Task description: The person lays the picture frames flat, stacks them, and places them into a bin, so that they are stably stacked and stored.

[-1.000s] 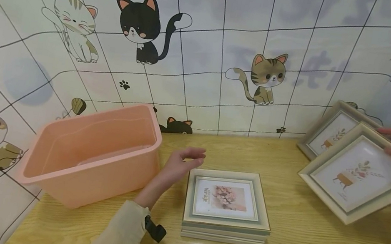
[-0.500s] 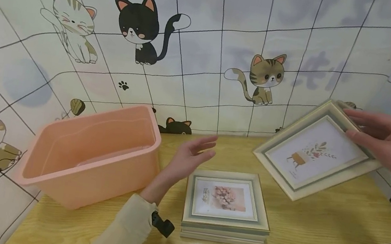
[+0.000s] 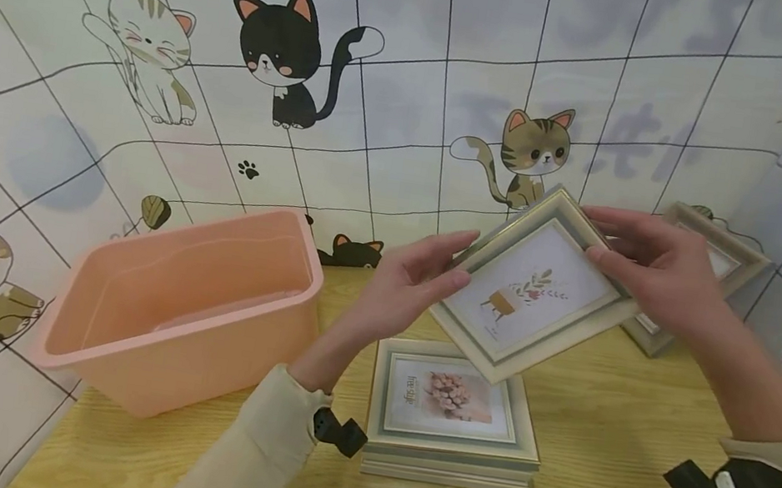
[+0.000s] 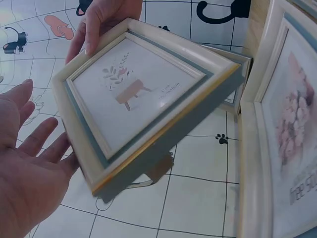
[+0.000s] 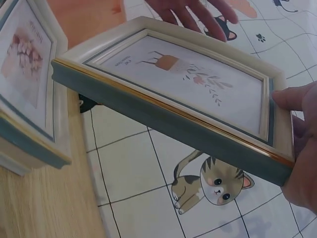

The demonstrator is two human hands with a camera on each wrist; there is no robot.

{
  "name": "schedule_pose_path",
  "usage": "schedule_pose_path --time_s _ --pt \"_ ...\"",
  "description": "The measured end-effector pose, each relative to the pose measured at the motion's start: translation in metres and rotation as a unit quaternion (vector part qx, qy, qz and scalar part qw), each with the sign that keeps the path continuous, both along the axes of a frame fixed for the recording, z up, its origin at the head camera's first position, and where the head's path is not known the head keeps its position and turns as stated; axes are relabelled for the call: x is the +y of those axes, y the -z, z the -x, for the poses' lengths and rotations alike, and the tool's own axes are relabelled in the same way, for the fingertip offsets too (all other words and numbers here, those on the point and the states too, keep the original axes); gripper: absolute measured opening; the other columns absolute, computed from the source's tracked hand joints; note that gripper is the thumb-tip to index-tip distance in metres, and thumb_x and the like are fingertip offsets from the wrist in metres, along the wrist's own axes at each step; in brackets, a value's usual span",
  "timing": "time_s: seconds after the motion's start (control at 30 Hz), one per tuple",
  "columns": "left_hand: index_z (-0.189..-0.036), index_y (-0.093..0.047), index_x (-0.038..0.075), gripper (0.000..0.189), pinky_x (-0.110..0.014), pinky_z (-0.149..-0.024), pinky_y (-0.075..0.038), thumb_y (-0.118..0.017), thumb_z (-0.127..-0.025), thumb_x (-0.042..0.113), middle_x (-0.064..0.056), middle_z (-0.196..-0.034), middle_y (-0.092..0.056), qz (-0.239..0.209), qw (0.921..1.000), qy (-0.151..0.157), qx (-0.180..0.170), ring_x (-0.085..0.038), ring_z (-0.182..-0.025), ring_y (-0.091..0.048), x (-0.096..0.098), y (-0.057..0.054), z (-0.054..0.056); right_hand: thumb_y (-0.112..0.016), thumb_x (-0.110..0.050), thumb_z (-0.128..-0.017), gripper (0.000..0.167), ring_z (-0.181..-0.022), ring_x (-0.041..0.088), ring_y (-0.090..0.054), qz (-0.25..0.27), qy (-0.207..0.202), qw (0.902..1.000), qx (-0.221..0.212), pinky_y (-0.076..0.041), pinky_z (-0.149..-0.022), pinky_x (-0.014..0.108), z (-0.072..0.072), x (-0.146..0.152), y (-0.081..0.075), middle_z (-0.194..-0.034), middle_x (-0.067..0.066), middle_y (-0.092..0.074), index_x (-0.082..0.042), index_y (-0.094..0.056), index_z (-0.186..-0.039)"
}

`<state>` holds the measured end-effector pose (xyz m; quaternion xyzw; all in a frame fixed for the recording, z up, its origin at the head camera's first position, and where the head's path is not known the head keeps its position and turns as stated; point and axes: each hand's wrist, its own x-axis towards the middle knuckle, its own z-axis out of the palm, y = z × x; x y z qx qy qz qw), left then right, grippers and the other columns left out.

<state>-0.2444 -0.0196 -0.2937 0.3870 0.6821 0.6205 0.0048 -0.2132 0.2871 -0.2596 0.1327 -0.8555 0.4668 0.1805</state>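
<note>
My right hand grips the upper right edge of a picture frame, thumb on the front and fingers behind. This cream frame with a blue-grey side shows a plant in an orange pot on legs. It is tilted in the air over a stack of frames, whose top one shows pink flowers. My left hand is at the held frame's left corner, fingers spread and extended. In the left wrist view the left fingertips are right at the frame's edge. The right thumb lies on the frame's border in the right wrist view.
A pink plastic bin stands on the left of the wooden table. Another frame leans against the wall at the right, partly hidden by my right hand. Cat-patterned wall covering closes off the back and sides.
My right hand has carried the plant-picture frame leftward from beside the leaning frame to over the stack. The left hand has risen and moved right to meet its edge.
</note>
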Motion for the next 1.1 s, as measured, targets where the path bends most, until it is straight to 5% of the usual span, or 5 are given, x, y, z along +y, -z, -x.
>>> schedule_pose_path --time_s 0.17,0.37,0.57,1.1 --pt "-0.150 -0.051 0.005 0.050 -0.044 -0.075 -0.061 -0.062 -0.102 0.003 -0.015 -0.132 -0.065 0.009 0.9996 -0.003 0.027 -0.026 -0.099 -0.071 0.001 -0.011 0.006 -0.068 -0.004 -0.098 0.046 -0.095 0.002 -0.070 0.041 -0.085 0.9953 0.022 -0.058 -0.068 0.021 0.007 -0.025 0.005 -0.113 -0.015 -0.069 -0.015 -0.063 -0.143" --pt "-0.159 -0.040 0.015 0.058 -0.042 -0.071 -0.060 -0.059 -0.104 0.007 -0.012 -0.129 -0.064 0.030 0.9988 0.025 0.030 -0.025 -0.093 -0.071 -0.002 -0.018 0.014 -0.069 0.002 -0.097 0.044 -0.098 0.009 -0.072 0.068 -0.150 0.9858 0.036 -0.059 -0.069 0.025 0.011 -0.046 0.006 -0.118 -0.009 -0.071 -0.009 -0.066 -0.139" --pt "-0.162 -0.034 0.026 0.060 -0.046 -0.062 -0.060 -0.054 -0.108 0.012 -0.014 -0.109 -0.071 0.055 0.9968 0.054 0.020 -0.029 -0.078 -0.074 -0.006 -0.018 0.017 -0.069 -0.001 -0.097 0.041 -0.095 0.009 -0.072 0.056 -0.151 0.9860 0.043 -0.059 -0.069 0.025 0.008 -0.050 0.003 -0.113 -0.009 -0.073 -0.009 -0.067 -0.137" --pt "-0.162 -0.028 0.041 0.063 -0.041 -0.062 -0.061 -0.055 -0.108 0.021 -0.010 -0.113 -0.069 0.127 0.9903 0.047 0.031 -0.022 -0.078 -0.074 -0.017 -0.009 0.018 -0.068 -0.002 -0.098 0.043 -0.100 0.006 -0.071 0.057 -0.128 0.9897 0.030 -0.058 -0.070 0.023 0.007 -0.042 0.006 -0.117 -0.012 -0.072 -0.010 -0.065 -0.140"
